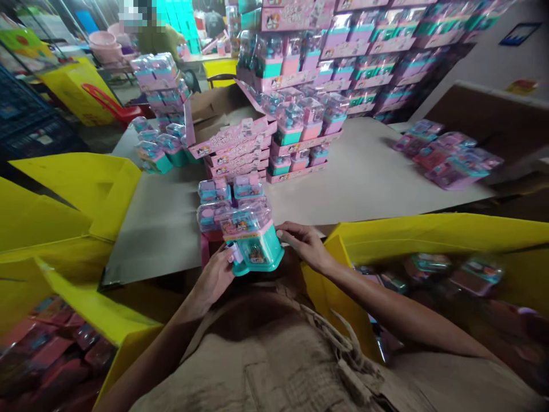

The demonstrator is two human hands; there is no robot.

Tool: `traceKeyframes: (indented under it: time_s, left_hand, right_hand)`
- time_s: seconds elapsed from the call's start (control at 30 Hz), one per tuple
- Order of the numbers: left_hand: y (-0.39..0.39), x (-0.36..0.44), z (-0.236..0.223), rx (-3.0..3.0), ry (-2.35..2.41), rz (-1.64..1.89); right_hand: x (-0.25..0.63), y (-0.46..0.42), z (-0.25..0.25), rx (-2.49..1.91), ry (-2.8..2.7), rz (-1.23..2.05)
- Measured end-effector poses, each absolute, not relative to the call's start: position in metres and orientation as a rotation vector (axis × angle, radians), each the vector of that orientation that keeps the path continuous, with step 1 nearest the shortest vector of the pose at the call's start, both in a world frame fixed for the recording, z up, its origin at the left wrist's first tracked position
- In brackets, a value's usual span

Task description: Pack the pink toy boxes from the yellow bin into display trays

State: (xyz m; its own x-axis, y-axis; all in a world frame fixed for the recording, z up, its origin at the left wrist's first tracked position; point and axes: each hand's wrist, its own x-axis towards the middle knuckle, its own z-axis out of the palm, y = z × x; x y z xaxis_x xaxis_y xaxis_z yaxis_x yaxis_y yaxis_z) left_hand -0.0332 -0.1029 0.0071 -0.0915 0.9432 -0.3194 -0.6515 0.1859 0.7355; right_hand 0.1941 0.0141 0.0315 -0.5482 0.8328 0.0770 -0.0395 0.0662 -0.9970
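Observation:
Between my two hands is a teal toy box [259, 247] with a clear plastic lid and a printed band, tilted at the table's near edge. My left hand [218, 274] grips its lower left corner, the fingers by a small lilac piece. On the other side my right hand [305, 243] has its thumb and fingertips against the box's right wall. Right behind it, several similar toy boxes [213, 191] with lilac and blue tops stand in a pink display tray [206, 249], partly hidden by the box I hold.
Stacked pink trays [240, 154] stand mid-table beside filled trays [295, 150]. Loose toy boxes lie on the table [369, 177] at left and right. Yellow cartons [343, 257] with more toy boxes flank me. Behind rises a wall of filled trays [364, 51]; a person [158, 40] is far back.

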Motion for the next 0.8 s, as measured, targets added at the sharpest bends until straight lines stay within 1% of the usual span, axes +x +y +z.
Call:
traceKeyframes:
  time_s: [0.23,0.4,0.47,0.63,0.8]
  left_hand:
    - [-0.1,-0.036,0.009,0.16,0.833,1.359]
    - [-0.1,-0.033,0.015,0.309,0.922,1.426]
    - [-0.101,-0.031,0.018,0.42,0.985,1.452]
    - [-0.104,-0.027,0.022,0.686,1.132,1.507]
    - [-0.108,-0.028,0.021,0.728,1.157,1.455]
  right_hand:
    - [0.192,-0.008,0.05,-0.69,-1.766,1.599]
    - [0.195,-0.011,0.048,-0.745,-1.9,1.382]
    - [0.198,-0.01,0.044,-0.767,-1.885,1.388]
    - [0.196,-0.014,0.037,-0.751,-1.723,1.717]
    - [0.188,-0.014,0.036,-0.66,-1.209,2.252]
